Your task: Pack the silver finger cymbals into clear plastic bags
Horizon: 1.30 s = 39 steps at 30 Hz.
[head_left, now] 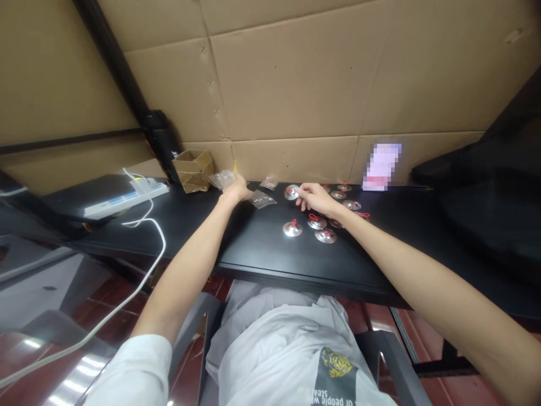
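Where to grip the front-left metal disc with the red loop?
Likely the red loop, pinched from above: it stands up off the dome of the metal disc, while the rim sits low on the black table, leaving little room under it. The near side is open, with no disc in the way.

On my feed the body comes through as a loose white short-sleeved T-shirt [270, 361], its cloth falling in soft, grey-shadowed folds, with the wide left sleeve [135, 372] cut off by the bottom of the frame. On the front sits a dark printed panel [336, 378] carrying a yellow tiger head [337, 362] and white lettering [325, 396], upside down from my view and partly cropped. Past the sleeves, the left forearm [190, 265] and right forearm [422, 270] are bare down to the left hand [239, 190] and right hand [316, 200].
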Each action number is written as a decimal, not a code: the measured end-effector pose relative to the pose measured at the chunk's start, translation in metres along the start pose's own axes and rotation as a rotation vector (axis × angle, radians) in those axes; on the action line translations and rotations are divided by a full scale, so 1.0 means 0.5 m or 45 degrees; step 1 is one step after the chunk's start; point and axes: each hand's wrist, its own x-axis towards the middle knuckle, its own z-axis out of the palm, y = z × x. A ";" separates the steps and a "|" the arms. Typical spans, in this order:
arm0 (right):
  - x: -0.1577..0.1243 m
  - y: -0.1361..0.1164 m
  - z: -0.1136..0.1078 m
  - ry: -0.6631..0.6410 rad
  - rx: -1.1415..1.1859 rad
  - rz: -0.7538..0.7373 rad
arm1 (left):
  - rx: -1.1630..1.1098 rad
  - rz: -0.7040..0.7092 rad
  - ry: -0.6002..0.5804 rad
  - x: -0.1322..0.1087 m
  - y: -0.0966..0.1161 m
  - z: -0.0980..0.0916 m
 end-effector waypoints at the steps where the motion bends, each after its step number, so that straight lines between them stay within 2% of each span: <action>1: 0.000 0.000 0.000 0.006 -0.003 0.003 | 0.028 -0.081 0.020 -0.007 0.008 -0.008; 3: 0.000 -0.001 0.001 0.012 -0.011 0.009 | 0.037 -0.035 0.046 -0.018 0.019 -0.022; 4: 0.000 -0.001 0.001 0.014 -0.013 0.009 | 0.017 0.067 0.016 -0.022 0.022 -0.028; 7: 0.000 -0.002 0.002 0.027 -0.023 0.016 | -0.061 0.444 -0.216 -0.029 0.031 -0.033; 10: 0.001 -0.002 0.002 0.039 -0.030 0.024 | -0.044 0.644 -0.390 -0.034 0.044 -0.025; 15: 0.004 -0.001 0.003 0.039 -0.033 0.022 | 0.000 0.620 -0.454 -0.048 0.071 -0.008; 20: 0.007 0.005 0.003 0.087 -0.058 0.040 | -0.013 0.545 -0.389 -0.055 0.085 -0.006; 29: 0.005 0.002 0.004 0.054 0.034 0.031 | -0.087 0.691 -0.218 -0.047 0.083 -0.003; 34: 0.003 -0.008 0.001 0.163 0.086 -0.014 | -0.137 0.650 -0.300 -0.045 0.084 0.002; 39: 0.003 -0.009 -0.001 0.169 0.093 -0.047 | -0.217 0.682 -0.331 -0.049 0.086 0.003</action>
